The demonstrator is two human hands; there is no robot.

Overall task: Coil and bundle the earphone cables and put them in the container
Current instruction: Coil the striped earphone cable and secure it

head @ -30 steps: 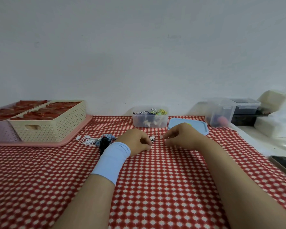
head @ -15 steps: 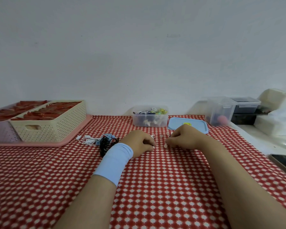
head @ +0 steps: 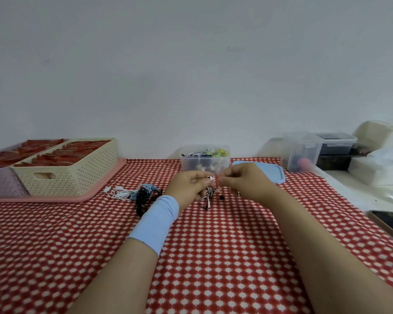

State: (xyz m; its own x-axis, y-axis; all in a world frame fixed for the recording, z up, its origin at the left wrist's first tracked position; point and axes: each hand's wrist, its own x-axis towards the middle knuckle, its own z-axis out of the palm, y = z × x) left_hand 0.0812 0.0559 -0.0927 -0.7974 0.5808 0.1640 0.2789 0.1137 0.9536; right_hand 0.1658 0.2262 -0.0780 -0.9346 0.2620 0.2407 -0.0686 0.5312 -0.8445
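Far left of the left grip: a cream perforated basket [head: 70, 168] sits on a pink tray [head: 55, 197].

Near left of the left grip: white earphones [head: 119, 192], blue earphones [head: 148, 187] and black earphones [head: 143, 199] lie loose and touching on the desk [head: 213, 245], which has a red checked cloth.

Left hand [head: 191, 184], with a light blue wristband [head: 154, 220]: the grip is closed round a striped earphone cable [head: 210, 191]. The coil is held just above the desk and its plug [head: 208, 203] hangs below.

Just right of it, a small black ear tip [head: 222, 197] lies on the cloth.

Right hand [head: 243, 180]: fingers curled, tips pinched near the cable's white earbud. Whether this grip holds a strand, I cannot tell.

Beyond both grips: a clear container [head: 204, 164] with earphones inside.

Right of the right grip: a blue lid [head: 276, 175], flat. Far right: a phone [head: 388, 220].
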